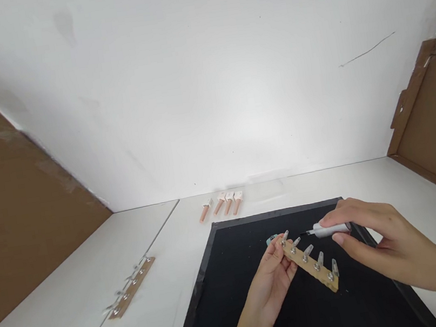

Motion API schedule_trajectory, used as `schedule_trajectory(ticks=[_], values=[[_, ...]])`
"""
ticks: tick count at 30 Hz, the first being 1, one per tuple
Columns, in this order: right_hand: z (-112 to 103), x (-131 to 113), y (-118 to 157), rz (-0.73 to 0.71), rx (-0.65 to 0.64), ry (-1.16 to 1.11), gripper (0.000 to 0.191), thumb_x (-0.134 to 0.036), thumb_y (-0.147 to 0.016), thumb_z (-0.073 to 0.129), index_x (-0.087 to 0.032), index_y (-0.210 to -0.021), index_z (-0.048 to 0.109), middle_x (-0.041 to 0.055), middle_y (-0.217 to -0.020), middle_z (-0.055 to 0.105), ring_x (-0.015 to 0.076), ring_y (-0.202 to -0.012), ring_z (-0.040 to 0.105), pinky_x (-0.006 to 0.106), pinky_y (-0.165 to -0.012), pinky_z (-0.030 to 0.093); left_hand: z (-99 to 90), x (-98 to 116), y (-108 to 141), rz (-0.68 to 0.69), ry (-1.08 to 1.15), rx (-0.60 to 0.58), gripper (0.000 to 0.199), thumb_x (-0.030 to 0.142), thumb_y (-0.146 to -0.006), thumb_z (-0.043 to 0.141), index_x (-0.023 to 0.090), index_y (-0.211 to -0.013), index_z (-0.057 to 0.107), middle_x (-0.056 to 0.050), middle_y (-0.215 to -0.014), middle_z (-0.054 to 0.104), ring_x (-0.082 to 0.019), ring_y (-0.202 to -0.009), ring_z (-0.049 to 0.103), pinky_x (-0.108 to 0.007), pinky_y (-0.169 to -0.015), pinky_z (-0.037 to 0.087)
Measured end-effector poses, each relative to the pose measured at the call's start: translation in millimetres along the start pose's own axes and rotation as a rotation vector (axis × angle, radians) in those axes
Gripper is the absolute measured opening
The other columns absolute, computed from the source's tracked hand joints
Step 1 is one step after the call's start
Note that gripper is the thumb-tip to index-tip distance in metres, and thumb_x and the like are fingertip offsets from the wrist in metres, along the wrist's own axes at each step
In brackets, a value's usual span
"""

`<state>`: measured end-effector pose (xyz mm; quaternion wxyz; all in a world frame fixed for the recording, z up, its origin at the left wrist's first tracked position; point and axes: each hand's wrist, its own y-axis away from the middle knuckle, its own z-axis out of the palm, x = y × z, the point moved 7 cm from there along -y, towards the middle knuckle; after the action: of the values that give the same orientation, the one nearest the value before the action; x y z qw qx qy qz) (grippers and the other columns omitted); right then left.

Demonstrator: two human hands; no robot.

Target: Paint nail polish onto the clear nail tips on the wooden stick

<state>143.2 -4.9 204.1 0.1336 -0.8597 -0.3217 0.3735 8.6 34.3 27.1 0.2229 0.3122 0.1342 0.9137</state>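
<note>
My left hand (272, 267), fingers closed, grips the upper left end of a wooden strip (311, 267) above the black mat. Several clear false nails (308, 252) stand along the strip on small round silver mounts, tilted toward the upper right. Between thumb and fingers, my right hand (369, 231) pinches the pale handle of a nail polish brush (332, 229). Its dark bristle tip points left, close to the second nail from the far end; whether they touch I cannot tell. Partly hidden behind my left fingertips is a small teal object (271, 239).
A black mat (235, 281) with taped edges covers the front of the white table (170, 280). Several pink-and-white pieces (228, 204) lie behind it. At the left rests another wooden strip (132, 288) with clear nails. Brown panels (11, 178) flank the white back wall.
</note>
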Motion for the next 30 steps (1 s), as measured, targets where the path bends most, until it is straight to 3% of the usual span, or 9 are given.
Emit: schedule_trajectory(ticks=[6, 11, 19, 26, 30], values=[[2.4, 1.8, -1.8, 0.004, 0.005, 0.043, 0.019, -0.015, -0.086, 0.046, -0.022, -0.098, 0.06, 0.0022, -0.074, 0.064, 0.0149, -0.061, 0.057, 0.023, -0.047, 0.044, -8.9, 1.3, -3.3, 0.013, 0.081, 0.147, 0.011, 0.025, -0.08, 0.059, 0.018, -0.087, 0.064, -0.001, -0.073, 0.067, -0.014, -0.066, 0.063, -0.029, -0.068, 0.046], [4.7, 0.5, -2.2, -0.032, 0.003, 0.067, 0.021, -0.013, -0.086, 0.044, -0.02, -0.098, 0.06, 0.0028, -0.073, 0.065, 0.0146, -0.06, 0.056, 0.024, -0.048, 0.044, -9.0, 3.0, -4.5, 0.04, 0.106, 0.18, 0.013, 0.023, -0.083, 0.054, 0.018, -0.089, 0.064, -0.001, -0.073, 0.066, -0.013, -0.064, 0.062, -0.029, -0.065, 0.047], [15.0, 9.3, -2.9, 0.039, -0.099, 0.159, 0.02, -0.014, -0.086, 0.046, -0.02, -0.098, 0.061, 0.0025, -0.076, 0.063, 0.0152, -0.064, 0.057, 0.029, -0.059, 0.048, -1.6, 2.2, -8.1, 0.107, 0.218, 0.02, 0.01, 0.018, -0.077, 0.062, 0.017, -0.085, 0.068, -0.001, -0.07, 0.069, -0.013, -0.069, 0.065, -0.033, -0.079, 0.049], [22.8, 13.7, -0.9, 0.09, -0.202, 0.125, 0.024, -0.014, -0.086, 0.049, -0.025, -0.103, 0.061, 0.0011, -0.081, 0.063, 0.0164, -0.07, 0.059, 0.031, -0.066, 0.05, 5.5, 4.6, -10.4, 0.116, 0.231, -0.176, 0.019, 0.021, -0.068, 0.072, 0.018, -0.087, 0.069, 0.0, -0.076, 0.072, -0.013, -0.073, 0.066, -0.029, -0.08, 0.048], [23.6, 9.4, 0.3, 0.077, -0.24, 0.065, 0.028, -0.011, -0.084, 0.049, -0.025, -0.105, 0.061, 0.0008, -0.082, 0.065, 0.0159, -0.072, 0.06, 0.029, -0.067, 0.049, 5.4, 5.6, -11.6, 0.122, 0.219, -0.222, 0.023, 0.023, -0.066, 0.073, 0.019, -0.088, 0.068, 0.0, -0.079, 0.072, -0.013, -0.077, 0.066, -0.026, -0.078, 0.048]])
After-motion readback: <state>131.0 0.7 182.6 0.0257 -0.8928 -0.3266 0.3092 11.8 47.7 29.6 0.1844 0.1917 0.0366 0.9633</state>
